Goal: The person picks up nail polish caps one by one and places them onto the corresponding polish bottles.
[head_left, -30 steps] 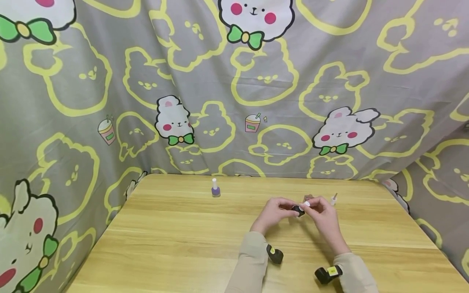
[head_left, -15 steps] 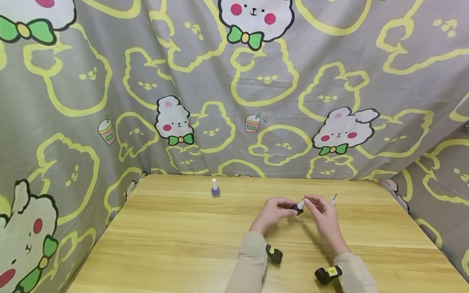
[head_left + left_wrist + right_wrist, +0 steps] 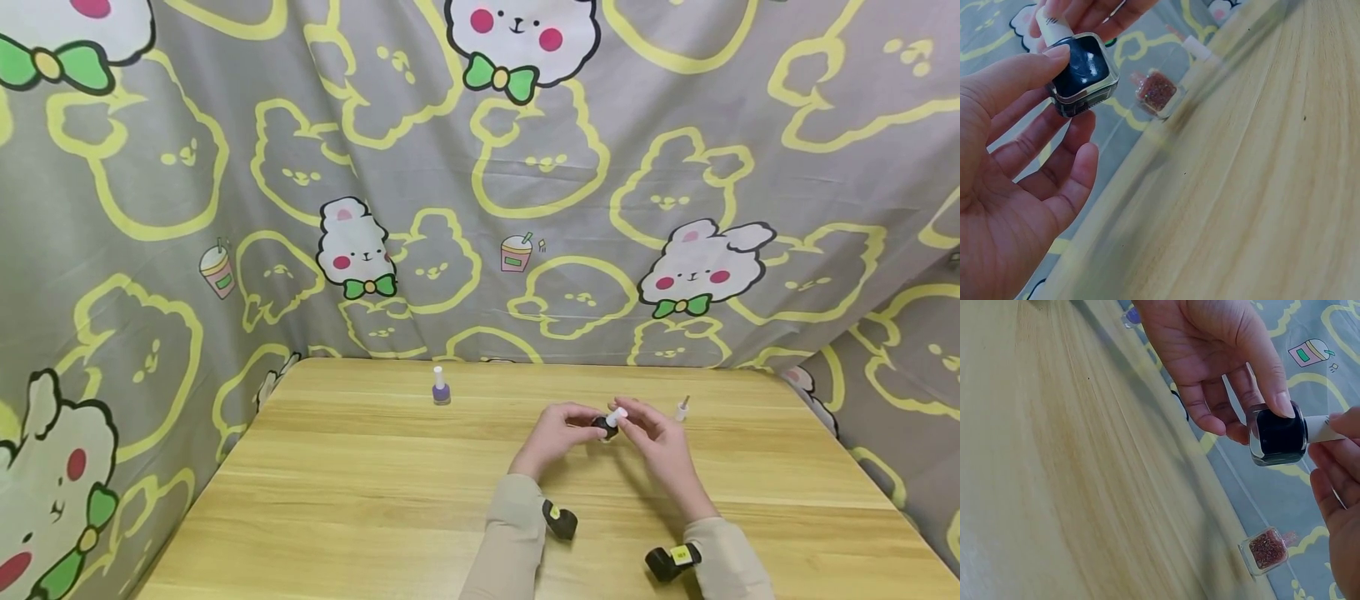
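Gripping the dark bottle (image 3: 1088, 70) between thumb and fingertips, the left hand (image 3: 551, 437) steadies it; the right hand (image 3: 663, 442) pinches its white cap (image 3: 1319, 428) beside them. Any turning probably goes best with cap and bottle in line, clear of the glitter bottle (image 3: 1267, 550) beyond the fingers.

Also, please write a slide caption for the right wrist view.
Left hand holds a dark bottle while the right hand pinches its white cap; a glittery bottle sits on the table.
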Motion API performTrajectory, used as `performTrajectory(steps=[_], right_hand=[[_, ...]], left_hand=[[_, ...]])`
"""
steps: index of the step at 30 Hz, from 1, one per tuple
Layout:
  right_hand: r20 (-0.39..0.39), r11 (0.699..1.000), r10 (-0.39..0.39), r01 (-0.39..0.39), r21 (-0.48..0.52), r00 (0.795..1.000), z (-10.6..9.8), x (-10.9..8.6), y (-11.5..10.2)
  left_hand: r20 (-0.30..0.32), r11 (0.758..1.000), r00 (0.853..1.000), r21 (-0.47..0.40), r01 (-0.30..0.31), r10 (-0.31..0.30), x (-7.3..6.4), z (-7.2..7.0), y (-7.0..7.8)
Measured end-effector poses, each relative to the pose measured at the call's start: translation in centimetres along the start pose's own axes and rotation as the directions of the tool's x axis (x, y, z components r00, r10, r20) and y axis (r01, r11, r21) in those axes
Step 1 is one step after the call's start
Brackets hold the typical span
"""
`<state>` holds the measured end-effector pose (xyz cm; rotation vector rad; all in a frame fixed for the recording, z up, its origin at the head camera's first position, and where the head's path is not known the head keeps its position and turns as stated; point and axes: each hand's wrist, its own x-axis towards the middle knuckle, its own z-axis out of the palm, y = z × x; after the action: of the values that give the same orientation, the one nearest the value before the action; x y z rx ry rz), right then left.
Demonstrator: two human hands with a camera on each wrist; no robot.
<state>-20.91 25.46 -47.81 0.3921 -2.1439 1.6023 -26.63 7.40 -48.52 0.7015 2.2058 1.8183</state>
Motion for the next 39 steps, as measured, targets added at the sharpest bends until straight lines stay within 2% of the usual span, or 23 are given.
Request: performTrajectory(steps=[5, 12, 16, 24, 29, 35, 39], right_hand=[[-0.021, 0.999, 0.042, -0.041, 0.013, 0.999, 0.0, 0.0, -0.2], [-0.101, 0.994, 0.106, -0.107, -0.003, 0.989, 0.3, 0.1, -0.4], [-0.143, 0.988, 0.148, -0.151, -0.012, 0.979, 0.4, 0.1, -0.3], [-0.207, 0.967, 0.210, -0.234, -0.099, 0.955, 0.6, 0.1, -0.5], [-0.194, 0.965, 0.230, -0.249, -0.079, 0.954, 0.6, 0.1, -0.5], [-0.152, 0.963, 0.249, -0.261, -0.064, 0.956, 0.6, 0.1, -1.4], [-0.116, 0.976, 0.194, -0.203, -0.080, 0.974, 0.5, 0.1, -0.4]], left_hand=[[0.002, 1.000, 1.000, 0.010, -0.011, 0.011, 0.0, 0.0, -0.1], [0.024, 1.000, 0.999, 0.010, -0.026, 0.025, 0.0, 0.1, 0.0], [0.032, 1.000, 0.999, 0.013, -0.021, 0.020, 0.0, 0.2, -0.1], [0.050, 1.000, 0.999, -0.010, -0.010, 0.010, -0.2, 0.3, 0.3], [0.032, 1.000, 0.999, 0.005, -0.002, 0.002, -0.1, 0.3, 0.2], [-0.019, 1.000, 1.000, 0.014, 0.012, -0.012, 0.0, 0.3, 0.1], [-0.030, 1.000, 0.999, 0.014, 0.014, -0.014, 0.0, 0.2, 0.1]])
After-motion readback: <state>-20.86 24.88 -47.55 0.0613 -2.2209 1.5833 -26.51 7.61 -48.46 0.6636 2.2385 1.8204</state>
